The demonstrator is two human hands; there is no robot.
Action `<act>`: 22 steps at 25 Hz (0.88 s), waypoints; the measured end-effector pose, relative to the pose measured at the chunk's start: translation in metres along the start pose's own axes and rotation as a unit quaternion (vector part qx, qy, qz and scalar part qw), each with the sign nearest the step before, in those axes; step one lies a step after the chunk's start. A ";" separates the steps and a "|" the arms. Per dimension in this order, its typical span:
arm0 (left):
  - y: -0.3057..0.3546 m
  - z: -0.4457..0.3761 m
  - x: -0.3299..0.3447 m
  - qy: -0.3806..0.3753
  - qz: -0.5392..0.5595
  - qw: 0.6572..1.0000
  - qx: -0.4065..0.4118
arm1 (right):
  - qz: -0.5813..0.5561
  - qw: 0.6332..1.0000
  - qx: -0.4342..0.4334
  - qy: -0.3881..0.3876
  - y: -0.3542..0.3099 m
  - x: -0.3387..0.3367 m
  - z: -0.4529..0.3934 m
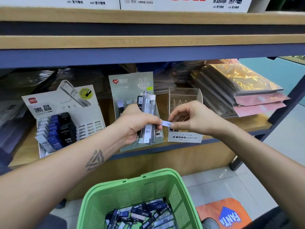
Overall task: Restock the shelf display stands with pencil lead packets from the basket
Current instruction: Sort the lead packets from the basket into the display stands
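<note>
My left hand (134,125) grips a bundle of long clear lead packets (148,116) marked HB 0.5, held upright in front of the grey 0.7 display stand (132,83). My right hand (188,119) pinches a small white barcode label (166,124) at the side of the bundle. Behind my right hand stands a clear acrylic MONO graph stand (185,138). To the left, a white display stand (47,104) holds rows of white, blue and black HB 0.5 packets (57,131). The green basket (132,187) below holds several loose packets (145,215).
The stands sit on a wooden shelf with a blue front edge (181,145). Stacked gold and pink wrapped packs (239,90) lie on the shelf's right. A higher shelf board (148,42) carries white boxes. An orange printed item (226,214) lies on the tiled floor by the basket.
</note>
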State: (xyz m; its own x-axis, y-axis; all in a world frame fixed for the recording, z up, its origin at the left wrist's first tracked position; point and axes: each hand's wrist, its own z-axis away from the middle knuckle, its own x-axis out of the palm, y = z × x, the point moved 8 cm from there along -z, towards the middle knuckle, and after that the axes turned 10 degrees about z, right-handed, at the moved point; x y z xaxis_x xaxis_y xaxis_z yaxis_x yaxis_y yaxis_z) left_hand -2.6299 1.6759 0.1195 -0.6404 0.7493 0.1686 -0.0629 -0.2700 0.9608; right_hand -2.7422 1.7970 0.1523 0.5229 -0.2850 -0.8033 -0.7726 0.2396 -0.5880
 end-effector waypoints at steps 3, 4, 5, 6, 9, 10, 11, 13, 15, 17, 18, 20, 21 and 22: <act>-0.001 -0.003 0.002 -0.013 0.022 1.000 -0.008 | 0.092 0.995 -0.020 -0.026 0.002 -0.005 -0.002; -0.002 -0.004 0.002 -0.016 0.029 0.999 -0.010 | 0.107 0.994 -0.010 -0.001 0.010 -0.016 -0.003; -0.003 -0.004 0.002 -0.018 0.033 0.999 -0.013 | 0.104 0.994 0.012 0.039 0.020 -0.028 -0.002; -0.005 -0.004 0.002 -0.020 0.036 0.999 -0.016 | 0.089 0.992 0.040 0.083 0.033 -0.039 0.000; -0.009 -0.003 0.005 -0.030 0.037 0.999 -0.021 | 0.074 0.974 0.103 0.188 0.063 -0.045 0.009; -0.011 -0.002 0.006 -0.031 0.035 0.999 -0.022 | 0.078 0.970 0.116 0.201 0.070 -0.038 0.011; -0.012 -0.002 0.007 -0.031 0.032 0.999 -0.024 | 0.072 0.967 0.129 0.206 0.077 -0.029 0.012; -0.013 0.000 0.008 -0.027 0.026 0.999 -0.025 | 0.055 0.965 0.151 0.206 0.086 -0.015 0.012; -0.015 0.001 0.009 -0.026 0.019 0.999 -0.025 | 0.064 0.962 0.164 0.207 0.090 -0.009 0.010; -0.017 0.002 0.010 -0.028 0.015 0.999 -0.028 | 0.081 0.961 0.170 0.201 0.090 -0.006 0.008; -0.018 0.002 0.010 -0.028 0.014 0.999 -0.030 | 0.092 0.961 0.173 0.194 0.090 -0.004 0.008; -0.019 0.001 0.009 -0.029 0.011 0.999 -0.033 | 0.113 0.960 0.181 0.184 0.092 0.001 0.005; -0.020 0.001 0.009 -0.030 0.010 0.999 -0.034 | 0.118 0.959 0.185 0.182 0.093 0.004 0.004; -0.020 0.001 0.009 -0.031 0.009 0.999 -0.035 | 0.119 0.957 0.189 0.183 0.093 0.005 0.004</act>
State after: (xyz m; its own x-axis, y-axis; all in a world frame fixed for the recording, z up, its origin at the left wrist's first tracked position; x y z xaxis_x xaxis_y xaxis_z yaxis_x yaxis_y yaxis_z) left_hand -2.6339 1.6886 0.1022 -0.5927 0.7796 0.2023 -0.1059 -0.3244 0.9400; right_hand -2.8103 1.8214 0.0931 0.1335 -0.4707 -0.8721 -0.6330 0.6367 -0.4405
